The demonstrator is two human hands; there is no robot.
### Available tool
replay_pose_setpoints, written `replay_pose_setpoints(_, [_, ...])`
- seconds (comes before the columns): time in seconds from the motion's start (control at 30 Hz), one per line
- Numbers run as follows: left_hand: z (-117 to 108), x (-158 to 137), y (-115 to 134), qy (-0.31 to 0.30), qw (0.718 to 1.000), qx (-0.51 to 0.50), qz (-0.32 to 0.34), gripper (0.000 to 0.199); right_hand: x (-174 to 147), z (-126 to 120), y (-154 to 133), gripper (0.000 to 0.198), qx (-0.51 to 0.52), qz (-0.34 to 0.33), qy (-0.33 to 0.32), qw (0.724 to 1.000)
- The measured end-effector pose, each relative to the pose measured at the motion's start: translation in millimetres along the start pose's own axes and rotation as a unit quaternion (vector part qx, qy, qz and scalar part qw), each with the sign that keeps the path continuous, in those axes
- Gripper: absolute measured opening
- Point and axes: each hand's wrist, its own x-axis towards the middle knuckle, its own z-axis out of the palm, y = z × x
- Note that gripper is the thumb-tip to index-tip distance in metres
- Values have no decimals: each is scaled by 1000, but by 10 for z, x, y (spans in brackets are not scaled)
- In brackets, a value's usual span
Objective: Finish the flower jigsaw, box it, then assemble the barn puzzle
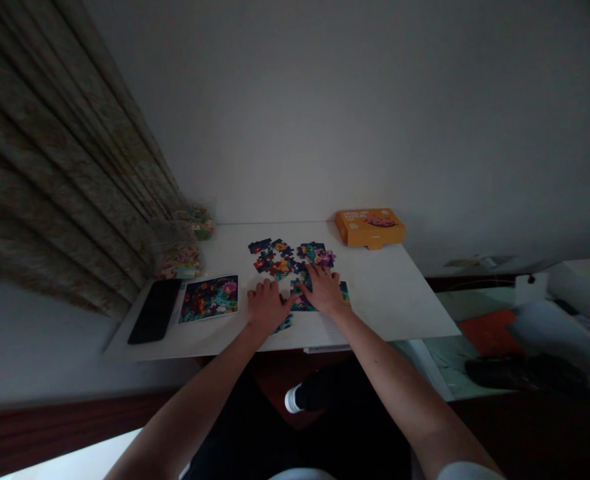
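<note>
Colourful jigsaw puzzle pieces (281, 268) lie on the white table, some joined in dark blue, orange and purple patches. My right hand (323, 291) rests over a joined puzzle section (302, 305), fingers spread and thumb out to the left. Part of that section is hidden beneath the hand. Left of it, my left hand (266, 308) lies on the table with its fingers slightly bent and its thumb stretched toward the section's left edge. Some teal pieces (285, 324) show just below the left thumb. Neither hand visibly lifts a piece.
A printed reference picture (209, 298) lies at left beside a black phone-like slab (155, 311). Clear bags of pieces (179, 260) stand by the curtain (75, 153). An orange puzzle box (371, 227) sits at the back right, against the wall. The white table's (399, 300) front edge is near my legs.
</note>
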Motion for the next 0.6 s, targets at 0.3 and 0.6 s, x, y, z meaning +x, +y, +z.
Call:
replay_pose_setpoints(0.3, [46,-50,36,5,1000,5,-20,62,48,3,-33,66,-1,19,8,1000])
replay_pose_setpoints(0.6, [72,23,6,-8,1000,-26,6,51,93,101,40,65,36,22,75,996])
